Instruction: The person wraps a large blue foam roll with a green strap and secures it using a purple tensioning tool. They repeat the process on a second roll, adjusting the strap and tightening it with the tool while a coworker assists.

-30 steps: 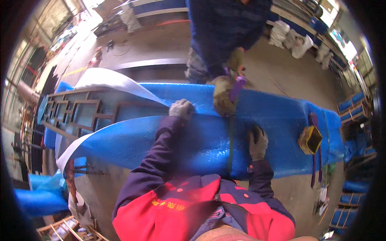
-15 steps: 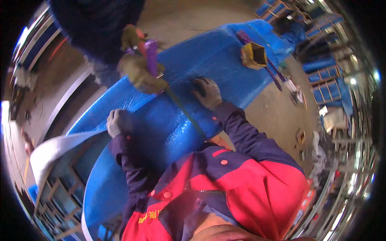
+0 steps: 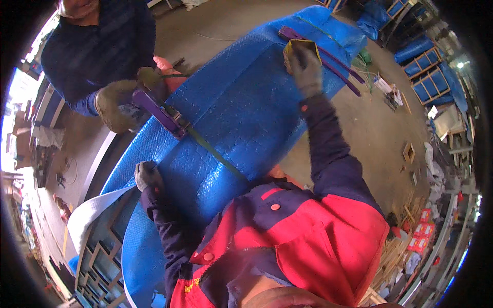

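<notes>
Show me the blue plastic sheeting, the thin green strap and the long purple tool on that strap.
Blue plastic sheeting (image 3: pixel 246 110), head view, upper face.
Thin green strap (image 3: pixel 216 154), head view, middle stretch.
Long purple tool (image 3: pixel 158 114), head view, middle.

The single view comes from the wearer's head (the left of two fisheye cameras side by side), looking steeply down and forward over the chest. The red and dark jacket (image 3: pixel 318 231) sits closest, filling the lower middle, while the blue-wrapped bundle (image 3: pixel 241 113) runs slantwise across the frame from lower left to upper right. Both hands fall within view, the left hand (image 3: pixel 148 175) left of centre and the right hand (image 3: pixel 309 74) higher up, toward the right. A co-worker (image 3: pixel 105 56) is farther off at upper left, and shelving bends along the dark, rounded rim.
</notes>
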